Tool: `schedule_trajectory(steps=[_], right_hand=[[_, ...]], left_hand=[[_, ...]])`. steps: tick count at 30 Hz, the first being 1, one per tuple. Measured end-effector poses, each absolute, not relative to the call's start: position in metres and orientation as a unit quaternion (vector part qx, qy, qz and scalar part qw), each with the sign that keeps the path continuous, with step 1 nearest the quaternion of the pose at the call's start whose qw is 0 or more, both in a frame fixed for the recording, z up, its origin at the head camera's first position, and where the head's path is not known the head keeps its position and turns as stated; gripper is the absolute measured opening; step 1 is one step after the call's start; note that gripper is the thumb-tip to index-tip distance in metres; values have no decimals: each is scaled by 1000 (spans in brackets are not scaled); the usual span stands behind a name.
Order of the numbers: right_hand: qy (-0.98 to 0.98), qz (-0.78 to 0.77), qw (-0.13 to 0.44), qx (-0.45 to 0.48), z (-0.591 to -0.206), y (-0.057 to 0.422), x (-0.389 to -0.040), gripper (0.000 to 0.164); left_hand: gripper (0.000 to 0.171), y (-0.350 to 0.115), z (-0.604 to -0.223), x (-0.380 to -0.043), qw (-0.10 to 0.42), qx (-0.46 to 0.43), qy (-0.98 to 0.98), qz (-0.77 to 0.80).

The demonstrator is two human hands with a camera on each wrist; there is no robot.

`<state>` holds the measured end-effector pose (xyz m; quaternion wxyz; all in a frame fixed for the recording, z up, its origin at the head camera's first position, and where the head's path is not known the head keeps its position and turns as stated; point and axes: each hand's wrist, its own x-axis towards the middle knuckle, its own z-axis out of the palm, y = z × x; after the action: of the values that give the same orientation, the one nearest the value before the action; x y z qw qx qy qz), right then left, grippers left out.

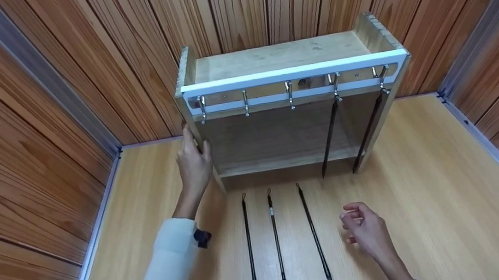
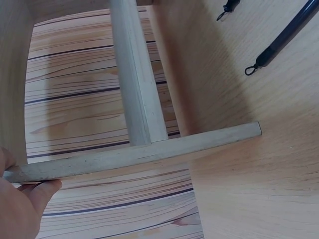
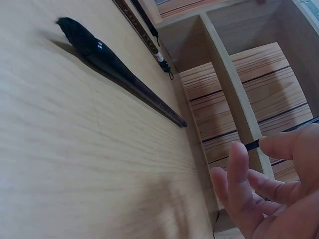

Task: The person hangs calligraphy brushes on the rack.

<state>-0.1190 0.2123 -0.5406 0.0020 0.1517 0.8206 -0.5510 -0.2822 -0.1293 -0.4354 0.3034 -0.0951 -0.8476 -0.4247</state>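
Wood-panelled walls (image 1: 242, 6) close in around a pale table (image 1: 450, 193), with metal strips running along the corners. Against the back wall stands a wooden rack (image 1: 280, 164), and in the wrist views I catch the panelling through its frame. Its top forms a shallow tray (image 1: 371, 37) with raised sides, where I make out only the tray's own light boards. A white rail (image 1: 266, 76) crosses the front beneath it.

The thin, dark brushes tell me how things stand. Two hang from the rail near the rack's right side: an inner brush (image 1: 330, 136) and an outer brush (image 1: 371, 126), tips down. Three lie on the table just in front, their loops pointing toward the rack: a left brush (image 1: 250, 246), a middle brush (image 1: 277, 243) with a pale band, and a slanting brush (image 1: 318, 239). I judge the hanging less than half finished, with these three left to go.

The person's left hand (image 1: 194, 162) grips the rack's left side panel, thumb toward the front. The right hand (image 1: 367, 227) hovers above the table beside the slanting brush, fingers loosely bent, grasping nothing that I can see.

Smallest are the metal hooks: the three toward the left (image 1: 245, 102) are bare.
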Motion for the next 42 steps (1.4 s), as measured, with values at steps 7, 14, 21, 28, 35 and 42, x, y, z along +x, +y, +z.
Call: schedule_trajectory(steps=[7, 14, 21, 28, 35, 42], right_hand=[[823, -552, -9, 134, -548, 202, -120, 31], [824, -552, -16, 126, -550, 195, -121, 30], [832, -540, -12, 127, -555, 190, -118, 31], [837, -533, -8, 127, -556, 180, -119, 33], [844, -517, -8, 140, -561, 175, -120, 34], [844, -516, -7, 144, -568, 176, -119, 34]], left_hand=[[49, -129, -436, -281, 308, -94, -850, -417], [49, -128, -434, -282, 307, -94, -853, -412], [49, -127, -433, -281, 304, -89, -853, -415], [49, -128, -433, -281, 303, -89, -853, -415], [48, -127, -435, -282, 308, -96, -850, -417], [49, -127, -436, -282, 320, -103, -844, -419]])
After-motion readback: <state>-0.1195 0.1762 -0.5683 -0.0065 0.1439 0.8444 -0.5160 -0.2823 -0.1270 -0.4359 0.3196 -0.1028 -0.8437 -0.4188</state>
